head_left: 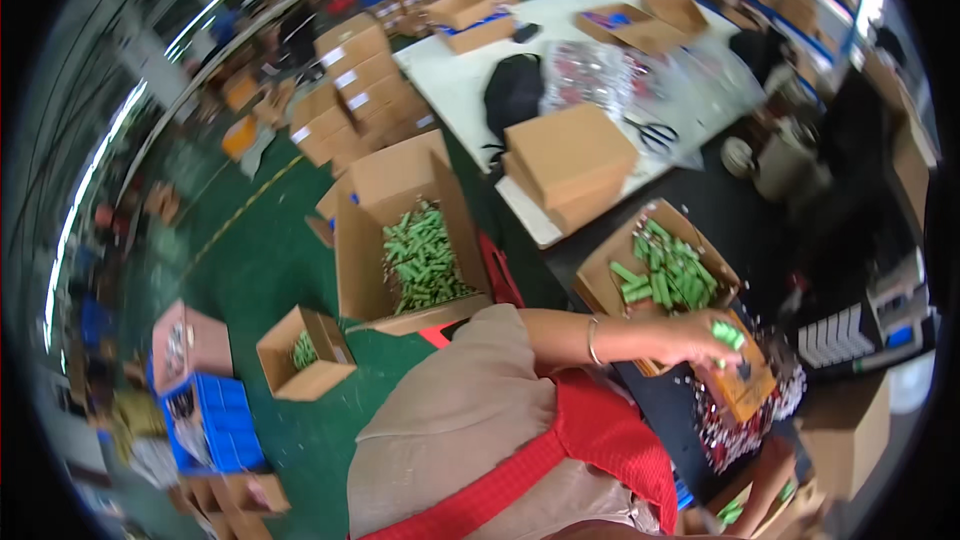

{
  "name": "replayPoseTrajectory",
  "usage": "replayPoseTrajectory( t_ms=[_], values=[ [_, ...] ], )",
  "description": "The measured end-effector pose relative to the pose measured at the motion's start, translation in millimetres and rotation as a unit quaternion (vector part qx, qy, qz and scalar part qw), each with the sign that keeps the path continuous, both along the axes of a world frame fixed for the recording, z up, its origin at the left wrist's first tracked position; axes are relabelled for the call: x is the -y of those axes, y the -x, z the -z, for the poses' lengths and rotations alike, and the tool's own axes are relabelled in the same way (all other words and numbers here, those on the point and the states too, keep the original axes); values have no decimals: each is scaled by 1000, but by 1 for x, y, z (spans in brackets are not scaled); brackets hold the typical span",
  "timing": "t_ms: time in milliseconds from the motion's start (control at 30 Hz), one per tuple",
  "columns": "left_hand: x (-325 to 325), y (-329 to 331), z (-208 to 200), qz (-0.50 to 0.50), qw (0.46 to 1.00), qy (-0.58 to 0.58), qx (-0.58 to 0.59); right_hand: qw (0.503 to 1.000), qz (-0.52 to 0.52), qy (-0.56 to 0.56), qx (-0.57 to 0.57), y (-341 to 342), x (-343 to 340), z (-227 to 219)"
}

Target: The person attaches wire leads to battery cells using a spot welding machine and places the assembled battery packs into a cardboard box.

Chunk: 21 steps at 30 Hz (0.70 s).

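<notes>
My left hand [700, 338], with a bracelet at the wrist, reaches across to the right, its fingers closed around light green cylinders [728, 334]. It is over the edge of an orange block or fixture [746, 390] on the dark worktop. Just beyond it stands an open carton [597, 278] heaped with green cylinders [665, 265]. My right hand [776, 465] is low at the right, beside a pile of small red and white parts [722, 432]. More green pieces [732, 512] lie in a box next to that arm; its fingers are blurred and partly hidden.
A large carton [360, 240] of green cylinders stands to the left, with a smaller carton [330, 370] on the green floor. Farther left are blue crates [232, 425]. A white table [450, 80] holds a closed box [570, 150], scissors [655, 133] and plastic bags [585, 75].
</notes>
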State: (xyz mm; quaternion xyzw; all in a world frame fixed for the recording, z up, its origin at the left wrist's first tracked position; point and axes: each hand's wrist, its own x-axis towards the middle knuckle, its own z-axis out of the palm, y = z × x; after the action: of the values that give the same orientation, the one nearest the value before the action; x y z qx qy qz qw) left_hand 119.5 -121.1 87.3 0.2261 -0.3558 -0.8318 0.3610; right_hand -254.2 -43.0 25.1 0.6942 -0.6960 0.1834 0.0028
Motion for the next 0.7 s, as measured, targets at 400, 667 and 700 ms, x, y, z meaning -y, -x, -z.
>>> replayPoseTrajectory(
  t_ms=[400, 667, 700],
  values=[
    [-33, 40, 11, -17, 998, -12, -67, 899, -114, -89, 413, -108, -30, -41],
    [-44, 43, 6, -65, 995, 76, 27, 882, -54, -88, 460, -146, -41, -46],
    [-40, 29, 4, -101, 986, 123, 44, 910, -58, -19, 410, -160, -37, -62]
  ],
)
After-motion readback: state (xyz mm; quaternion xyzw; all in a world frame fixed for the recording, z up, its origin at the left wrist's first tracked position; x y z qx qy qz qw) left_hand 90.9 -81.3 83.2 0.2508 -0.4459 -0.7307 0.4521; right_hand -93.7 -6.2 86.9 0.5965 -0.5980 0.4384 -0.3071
